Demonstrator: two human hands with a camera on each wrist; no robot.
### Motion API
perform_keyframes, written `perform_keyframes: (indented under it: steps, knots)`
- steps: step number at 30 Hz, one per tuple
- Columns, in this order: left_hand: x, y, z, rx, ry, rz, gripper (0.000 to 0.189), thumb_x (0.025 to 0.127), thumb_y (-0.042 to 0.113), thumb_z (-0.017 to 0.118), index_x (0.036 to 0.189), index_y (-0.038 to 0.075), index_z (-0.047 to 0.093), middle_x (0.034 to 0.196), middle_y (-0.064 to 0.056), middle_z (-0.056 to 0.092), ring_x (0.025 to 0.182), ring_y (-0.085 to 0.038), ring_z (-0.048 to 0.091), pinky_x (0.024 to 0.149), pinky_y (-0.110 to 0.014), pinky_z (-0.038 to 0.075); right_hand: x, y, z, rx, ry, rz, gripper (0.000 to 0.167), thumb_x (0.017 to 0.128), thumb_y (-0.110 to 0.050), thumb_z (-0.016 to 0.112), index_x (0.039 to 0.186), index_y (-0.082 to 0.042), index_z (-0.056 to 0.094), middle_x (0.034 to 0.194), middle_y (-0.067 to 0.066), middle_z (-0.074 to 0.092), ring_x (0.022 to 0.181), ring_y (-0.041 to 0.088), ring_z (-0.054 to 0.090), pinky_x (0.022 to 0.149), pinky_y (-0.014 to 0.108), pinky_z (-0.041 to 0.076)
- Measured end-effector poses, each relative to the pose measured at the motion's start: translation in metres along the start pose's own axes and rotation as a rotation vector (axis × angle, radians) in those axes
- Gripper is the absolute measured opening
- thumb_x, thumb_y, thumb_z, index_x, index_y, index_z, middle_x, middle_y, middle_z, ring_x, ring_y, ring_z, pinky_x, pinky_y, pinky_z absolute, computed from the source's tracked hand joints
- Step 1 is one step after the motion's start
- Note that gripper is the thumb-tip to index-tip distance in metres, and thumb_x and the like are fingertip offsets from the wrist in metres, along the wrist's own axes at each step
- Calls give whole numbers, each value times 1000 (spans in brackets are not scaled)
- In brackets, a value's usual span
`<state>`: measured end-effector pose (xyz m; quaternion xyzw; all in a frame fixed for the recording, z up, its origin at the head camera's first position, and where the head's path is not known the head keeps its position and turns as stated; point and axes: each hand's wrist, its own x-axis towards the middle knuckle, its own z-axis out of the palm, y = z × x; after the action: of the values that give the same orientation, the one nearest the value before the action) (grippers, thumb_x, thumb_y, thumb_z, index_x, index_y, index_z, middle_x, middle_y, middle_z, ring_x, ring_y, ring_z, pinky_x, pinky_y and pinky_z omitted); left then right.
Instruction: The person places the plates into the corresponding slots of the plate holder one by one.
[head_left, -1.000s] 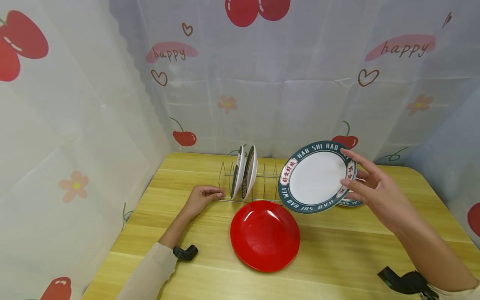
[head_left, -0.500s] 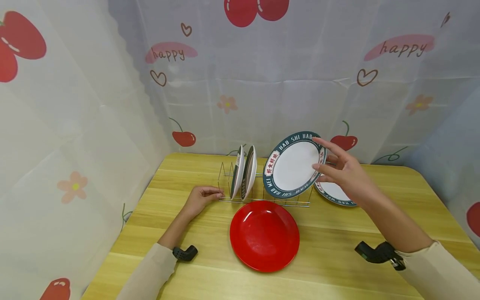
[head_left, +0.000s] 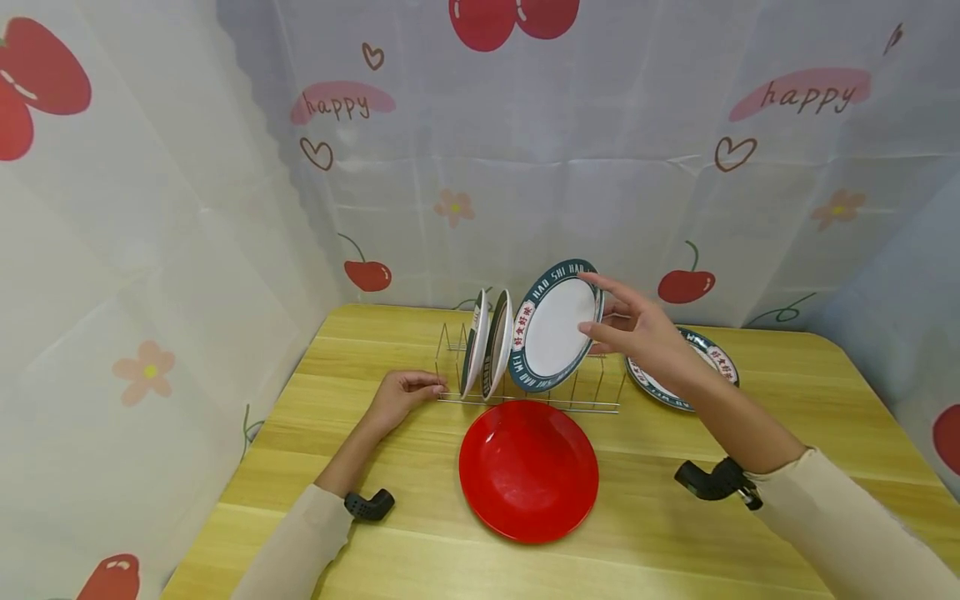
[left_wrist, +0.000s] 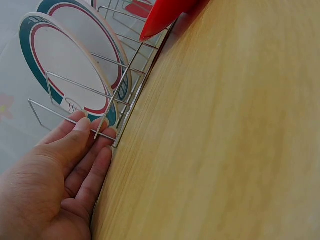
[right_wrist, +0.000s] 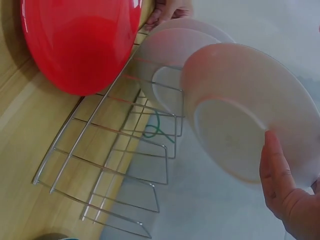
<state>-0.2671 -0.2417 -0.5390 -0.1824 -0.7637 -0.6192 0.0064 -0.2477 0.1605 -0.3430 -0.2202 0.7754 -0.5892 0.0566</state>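
Observation:
My right hand [head_left: 637, 333] grips the right edge of a white plate [head_left: 558, 329] with a dark green lettered rim, thumb in front and fingers at the back. The plate is tilted and raised over the wire dish rack [head_left: 596, 407]; the right wrist view shows its pale underside [right_wrist: 235, 100] beside the racked plates. Two similar plates [head_left: 474, 350] [head_left: 499, 350] stand on edge in the rack's left slots. At the rack's left end, my left hand [head_left: 402, 402] pinches the wire frame; in the left wrist view its fingertips [left_wrist: 82, 122] close round the end wire.
A glossy red plate [head_left: 528, 471] lies on the wooden table [head_left: 405, 542] just in front of the rack. Another green-rimmed plate [head_left: 722, 364] lies flat to the right, partly behind my right forearm. A printed curtain [head_left: 562, 183] stands close behind the table.
My right hand has carried the held plate leftward over the rack, and the plate has turned more edge-on. More of the plate lying at the right shows. The left hand stays at the rack.

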Motion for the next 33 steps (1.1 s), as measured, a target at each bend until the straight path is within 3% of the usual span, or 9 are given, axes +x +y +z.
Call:
perform_keyframes:
  steps: [10,18,25,29,33]
  knots:
    - [1,1,0,-10,-11,-17,19,92,12,76,107,1,79,101,-12,77,92,-22,75,81,-32,62,17,-1,14,-82,-47,-40,71,93,-13,76,156,-22,43,105,21,60,91,31,70,75,40,63]
    - [1,0,0,-19,-12,1,20,93,6,74,108,-5,76,102,-17,76,92,-20,75,81,-30,61,29,-3,22,-138,-18,-43,70,93,-18,77,154,-28,45,102,20,57,93,39,68,73,35,63]
    - [0,0,-1,-29,0,-3,19,92,5,75,108,-5,76,101,-14,77,91,-19,75,81,-31,62,43,-7,36,-158,-22,-69,69,93,-16,77,154,-24,45,100,21,57,87,37,69,73,40,63]
    - [0,0,-2,-28,-2,2,18,92,6,75,107,-4,77,101,-13,77,91,-20,75,81,-32,62,49,-6,47,-169,-36,-47,68,92,-17,78,153,-25,47,99,20,55,86,39,68,70,35,63]
    - [1,1,-2,-14,-12,5,19,92,10,76,107,-2,78,101,-13,77,92,-21,75,81,-32,62,53,0,55,-171,-28,-14,66,92,-18,79,150,-25,50,97,20,54,85,43,65,69,41,64]
